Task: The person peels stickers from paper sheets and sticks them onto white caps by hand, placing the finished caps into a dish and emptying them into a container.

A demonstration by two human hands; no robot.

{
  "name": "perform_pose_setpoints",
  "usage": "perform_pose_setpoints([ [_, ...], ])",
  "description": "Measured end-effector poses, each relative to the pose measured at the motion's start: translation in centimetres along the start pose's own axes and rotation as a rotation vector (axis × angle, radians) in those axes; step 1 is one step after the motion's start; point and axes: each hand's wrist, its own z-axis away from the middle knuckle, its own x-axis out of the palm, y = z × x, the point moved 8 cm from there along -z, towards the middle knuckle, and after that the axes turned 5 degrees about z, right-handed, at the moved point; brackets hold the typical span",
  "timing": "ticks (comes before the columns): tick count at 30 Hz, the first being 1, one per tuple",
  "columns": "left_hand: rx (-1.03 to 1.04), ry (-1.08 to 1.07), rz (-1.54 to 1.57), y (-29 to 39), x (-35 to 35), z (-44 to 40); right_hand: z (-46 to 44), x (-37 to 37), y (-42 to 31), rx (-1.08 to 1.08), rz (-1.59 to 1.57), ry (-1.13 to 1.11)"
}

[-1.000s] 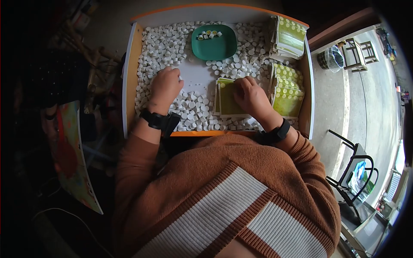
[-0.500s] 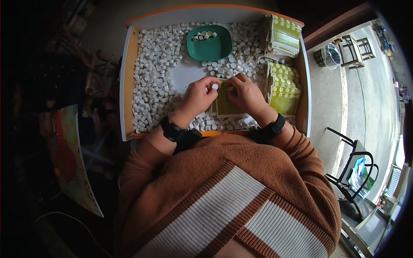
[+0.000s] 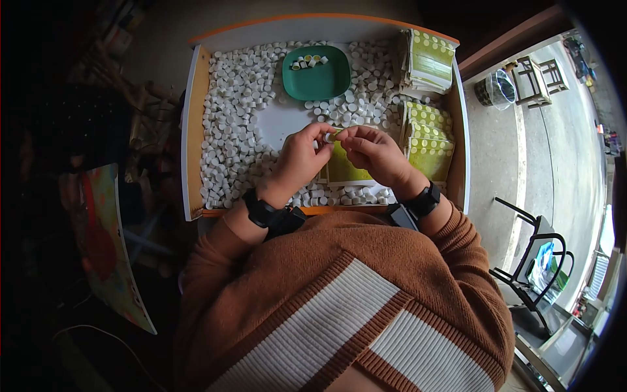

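Note:
A small white cap (image 3: 329, 138) is pinched between the thumb and fingers of my left hand (image 3: 298, 158). My right hand (image 3: 380, 157) meets it from the other side, fingertips pressed together at the cap. A yellow-green bit, apparently a round sticker, shows between the two hands; its edges are too small to make out. Beneath both hands lies a green sticker sheet (image 3: 346, 171), partly covered by my fingers. Beyond them, a green tray (image 3: 317, 82) holds several caps with yellow-and-dark tops (image 3: 308, 61).
Loose white caps (image 3: 232, 124) cover much of the shallow box (image 3: 194, 130), which has raised walls. Two stacks of green sticker sheets, a far stack (image 3: 431, 62) and a nearer stack (image 3: 429, 147), stand along its right side. A black-framed chair (image 3: 539, 261) is off to the right.
My right hand has drawn back from the sheet, and its fingertips have come to the cap in my left hand. More of the sheet shows. The whole view has shifted slightly.

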Motion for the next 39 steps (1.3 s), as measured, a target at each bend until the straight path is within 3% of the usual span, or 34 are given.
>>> perform_pose_setpoints([
  [15,0.145,0.024,0.084,1.4,-0.2,0.2,-0.4,-0.1,0.3,-0.016,0.069,-0.017],
  [18,0.201,0.036,0.105,1.6,-1.0,0.5,-0.4,-0.7,-1.6,-0.315,0.733,0.17],
  [21,-0.263,0.024,0.667,-2.5,-2.7,0.0,-0.1,-1.1,-2.1,-0.331,0.899,0.248],
  [22,-0.262,0.033,0.664,-3.5,-4.1,-0.4,0.1,-1.4,-2.3,-0.336,0.983,0.297],
  [25,-0.353,0.194,0.444,-7.5,-9.2,-1.0,0.2,-2.1,-2.0,-0.371,1.038,0.313],
  [28,-0.097,0.323,-0.84,-4.7,-12.6,-1.7,0.4,-2.0,-2.2,-0.395,1.073,0.329],
  [36,-0.109,0.194,-1.03,-5.7,-11.7,-2.5,1.2,-2.1,-3.0,-0.517,1.277,0.419],
  [39,-0.101,0.213,-0.945,-5.0,-10.8,-2.4,1.3,-1.8,-3.3,-0.556,1.393,0.464],
])
